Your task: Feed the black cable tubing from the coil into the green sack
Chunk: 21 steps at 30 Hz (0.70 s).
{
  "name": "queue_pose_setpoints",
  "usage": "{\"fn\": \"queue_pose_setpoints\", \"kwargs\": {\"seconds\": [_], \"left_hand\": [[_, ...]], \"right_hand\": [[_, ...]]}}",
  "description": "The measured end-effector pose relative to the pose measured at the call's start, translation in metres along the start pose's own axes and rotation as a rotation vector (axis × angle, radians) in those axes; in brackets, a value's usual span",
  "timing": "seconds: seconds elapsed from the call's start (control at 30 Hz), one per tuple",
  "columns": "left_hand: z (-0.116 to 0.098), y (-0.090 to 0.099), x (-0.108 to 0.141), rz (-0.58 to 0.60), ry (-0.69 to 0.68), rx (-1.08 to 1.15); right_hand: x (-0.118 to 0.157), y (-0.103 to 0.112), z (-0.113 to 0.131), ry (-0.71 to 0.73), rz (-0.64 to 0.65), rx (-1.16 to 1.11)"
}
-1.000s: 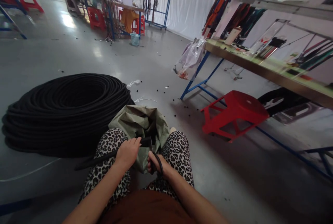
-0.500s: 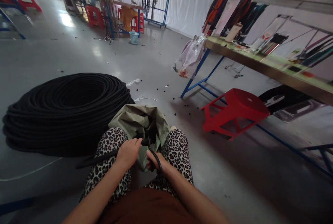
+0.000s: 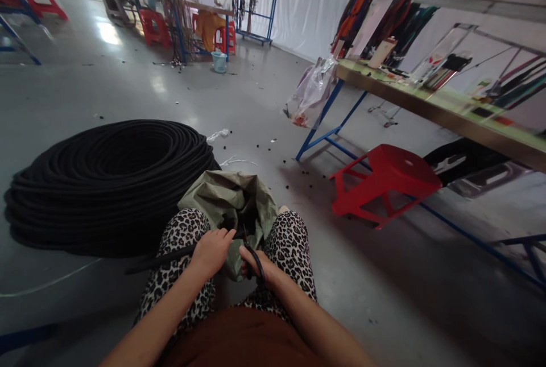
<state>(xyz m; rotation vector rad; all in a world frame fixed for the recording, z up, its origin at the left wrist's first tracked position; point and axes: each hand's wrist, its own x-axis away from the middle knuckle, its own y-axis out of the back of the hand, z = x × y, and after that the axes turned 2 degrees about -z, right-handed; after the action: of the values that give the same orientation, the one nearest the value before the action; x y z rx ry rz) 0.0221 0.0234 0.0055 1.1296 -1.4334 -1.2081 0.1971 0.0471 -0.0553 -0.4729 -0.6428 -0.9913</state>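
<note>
Head view: the left hand [image 3: 214, 251] has its grip clamped on a cord [image 3: 174, 255] by the sack [image 3: 209, 189]; the right hand [image 3: 251, 266] wraps its grip around scissors [image 3: 258, 265]. A coil [image 3: 106, 202] lies beside the sack.

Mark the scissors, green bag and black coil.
Scissors [image 3: 257, 263]: head view, black handle loop.
Green bag [image 3: 205, 192]: head view, creased wall left of its opening.
Black coil [image 3: 108, 205]: head view, near-side outer windings.

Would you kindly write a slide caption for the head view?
Left hand holding black cord, right hand holding scissors, at an open green sack beside a large black coil.
</note>
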Motion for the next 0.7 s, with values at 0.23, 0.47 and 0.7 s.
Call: {"fn": "queue_pose_setpoints", "kwargs": {"seconds": [0.23,0.47,0.7], "left_hand": [[0.000,-0.001,0.000,-0.007,-0.010,0.012],[-0.001,-0.007,-0.002,-0.035,-0.008,0.001],[0.000,-0.011,-0.003,-0.068,-0.001,-0.010]], "right_hand": [[0.007,-0.005,0.007,-0.022,-0.051,-0.047],[0.006,-0.007,0.008,-0.082,-0.094,0.035],[0.006,-0.009,0.002,-0.036,-0.130,0.057]]}}
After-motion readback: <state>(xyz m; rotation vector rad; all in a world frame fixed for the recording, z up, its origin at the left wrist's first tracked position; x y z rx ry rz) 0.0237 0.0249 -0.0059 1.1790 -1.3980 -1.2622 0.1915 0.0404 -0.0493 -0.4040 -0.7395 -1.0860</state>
